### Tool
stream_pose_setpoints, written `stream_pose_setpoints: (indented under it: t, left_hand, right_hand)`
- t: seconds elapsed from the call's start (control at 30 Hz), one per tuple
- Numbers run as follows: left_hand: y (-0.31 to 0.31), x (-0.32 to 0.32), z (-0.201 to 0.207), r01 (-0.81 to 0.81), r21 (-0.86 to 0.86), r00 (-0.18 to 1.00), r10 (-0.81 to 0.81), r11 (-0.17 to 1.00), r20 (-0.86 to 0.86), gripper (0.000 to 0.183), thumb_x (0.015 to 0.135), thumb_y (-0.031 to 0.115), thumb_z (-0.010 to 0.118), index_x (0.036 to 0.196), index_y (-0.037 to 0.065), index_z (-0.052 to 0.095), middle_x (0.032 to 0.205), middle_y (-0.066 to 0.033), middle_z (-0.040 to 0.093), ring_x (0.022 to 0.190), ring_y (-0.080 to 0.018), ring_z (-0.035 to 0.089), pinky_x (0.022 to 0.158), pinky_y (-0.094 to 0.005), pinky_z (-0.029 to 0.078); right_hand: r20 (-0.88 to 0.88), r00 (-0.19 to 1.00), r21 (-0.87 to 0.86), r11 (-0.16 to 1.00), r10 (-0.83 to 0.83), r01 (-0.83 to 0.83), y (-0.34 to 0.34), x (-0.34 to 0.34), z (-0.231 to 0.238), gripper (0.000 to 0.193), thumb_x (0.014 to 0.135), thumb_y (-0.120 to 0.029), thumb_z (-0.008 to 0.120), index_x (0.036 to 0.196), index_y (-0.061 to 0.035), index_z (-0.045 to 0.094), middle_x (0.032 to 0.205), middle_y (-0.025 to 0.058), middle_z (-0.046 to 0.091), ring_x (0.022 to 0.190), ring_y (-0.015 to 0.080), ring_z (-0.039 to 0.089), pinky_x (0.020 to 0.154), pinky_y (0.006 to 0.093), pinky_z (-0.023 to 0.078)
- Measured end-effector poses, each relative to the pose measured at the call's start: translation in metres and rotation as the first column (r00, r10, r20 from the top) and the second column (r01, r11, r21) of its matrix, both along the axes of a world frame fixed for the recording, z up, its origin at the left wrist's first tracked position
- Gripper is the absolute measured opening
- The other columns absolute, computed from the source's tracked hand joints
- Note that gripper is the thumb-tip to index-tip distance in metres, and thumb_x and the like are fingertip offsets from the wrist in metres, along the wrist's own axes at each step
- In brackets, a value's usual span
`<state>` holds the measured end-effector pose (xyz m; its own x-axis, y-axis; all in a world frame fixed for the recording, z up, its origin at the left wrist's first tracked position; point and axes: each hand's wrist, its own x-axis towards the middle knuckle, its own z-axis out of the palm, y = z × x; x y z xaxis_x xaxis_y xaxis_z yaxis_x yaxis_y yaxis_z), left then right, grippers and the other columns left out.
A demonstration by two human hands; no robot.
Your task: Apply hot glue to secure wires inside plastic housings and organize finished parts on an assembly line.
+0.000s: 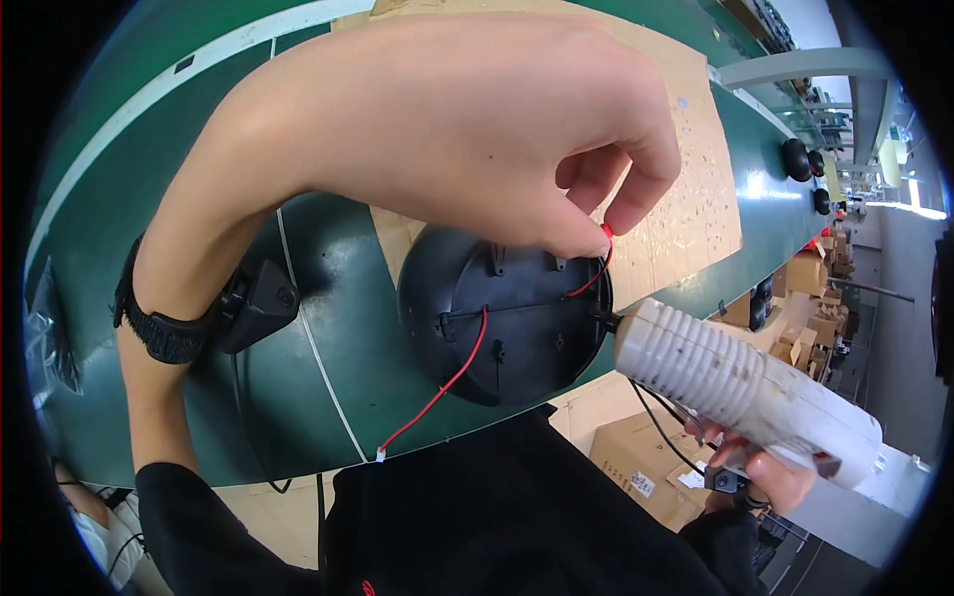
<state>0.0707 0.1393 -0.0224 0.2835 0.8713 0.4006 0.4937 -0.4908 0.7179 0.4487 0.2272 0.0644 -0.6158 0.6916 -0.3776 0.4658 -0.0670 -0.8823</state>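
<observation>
My left hand (537, 119) reaches over a round black plastic housing (532, 353). Its thumb and finger are pinched on a thin red wire (603, 258) at the housing's far right rim. Another red wire (449, 385) comes out of the housing's middle and ends in a small white plug at the table's near edge. On the right, my right hand (765, 472) is closed around the handle of a white glue gun (715, 372) with a ribbed barrel. The gun's dark nozzle points left and meets or nearly meets the housing's right rim; I cannot tell which.
Cardboard sheet (696, 199) lies on the green table (328, 372), partly under the housing. A clear plastic bag (55, 333) is at the far left. Below the table's edge, a cardboard box (636, 467) stands at right. Black round parts (797, 159) sit farther along the table.
</observation>
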Motion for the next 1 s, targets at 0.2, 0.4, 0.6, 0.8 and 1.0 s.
stream_pose_setpoints:
  t: [0.2, 0.4, 0.6, 0.8, 1.0]
  left_hand:
    - [0.0, -0.001, -0.004, -0.047, -0.062, 0.998, 0.044, 0.997, -0.037, 0.014, 0.075, 0.003, 0.074, 0.076, 0.003, 0.061, 0.069, -0.0067, 0.058, 0.067, -0.0205, 0.059, 0.063, -0.0304, 0.05]
    - [-0.003, -0.001, -0.001, -0.035, -0.124, 0.999, 0.034, 0.992, -0.012, 0.014, 0.075, 0.003, 0.074, 0.078, 0.002, 0.06, 0.07, -0.007, 0.059, 0.068, -0.0215, 0.059, 0.063, -0.0317, 0.049]
    - [-0.027, -0.003, 0.017, -0.181, -0.129, 0.975, 0.16, 0.975, -0.154, 0.017, 0.075, 0.007, 0.075, 0.081, 0.004, 0.059, 0.069, -0.0078, 0.058, 0.07, -0.0266, 0.061, 0.062, -0.0343, 0.048]
    - [-0.094, 0.023, 0.044, -0.373, -0.296, 0.899, 0.264, 0.879, -0.349, 0.023, 0.074, 0.015, 0.078, 0.084, 0.005, 0.059, 0.073, -0.0088, 0.059, 0.066, -0.0294, 0.061, 0.057, -0.0382, 0.046]
    - [-0.124, 0.061, 0.02, -0.522, -0.353, 0.852, 0.458, 0.777, -0.251, 0.025, 0.073, 0.003, 0.078, 0.094, 0.003, 0.065, 0.073, -0.0104, 0.061, 0.068, -0.0292, 0.063, 0.058, -0.0375, 0.048]
  right_hand:
    - [0.011, 0.999, 0.104, 0.994, 0.037, -0.038, -0.002, -0.026, -0.015, 0.07, 0.078, -0.028, 0.079, 0.125, 0.015, 0.052, 0.09, 0.0261, 0.067, 0.079, 0.0345, 0.07, 0.057, 0.0353, 0.059]
    - [-0.007, 1.0, -0.007, 1.0, -0.015, 0.015, -0.005, -0.024, -0.013, 0.077, 0.076, -0.021, 0.083, 0.134, 0.0078, 0.04, 0.105, 0.0275, 0.064, 0.093, 0.0372, 0.068, 0.073, 0.0411, 0.059]
    - [-0.053, 0.997, -0.143, 0.989, -0.053, 0.045, -0.004, -0.022, -0.018, 0.089, 0.075, -0.013, 0.086, 0.142, 0.0005, 0.029, 0.12, 0.0289, 0.061, 0.106, 0.04, 0.067, 0.088, 0.0469, 0.058]
    - [-0.005, 0.999, -0.122, 0.992, -0.034, 0.033, -0.004, -0.021, -0.013, 0.071, 0.074, -0.014, 0.087, 0.123, 0.0009, 0.039, 0.11, 0.022, 0.067, 0.106, 0.031, 0.068, 0.089, 0.0388, 0.055]
    - [0.089, 0.994, 0.169, 0.983, 0.061, -0.076, 0.002, -0.006, -0.037, 0.07, 0.068, -0.017, 0.092, 0.113, 0.001, 0.042, 0.106, 0.0189, 0.067, 0.097, 0.0261, 0.069, 0.083, 0.0368, 0.055]
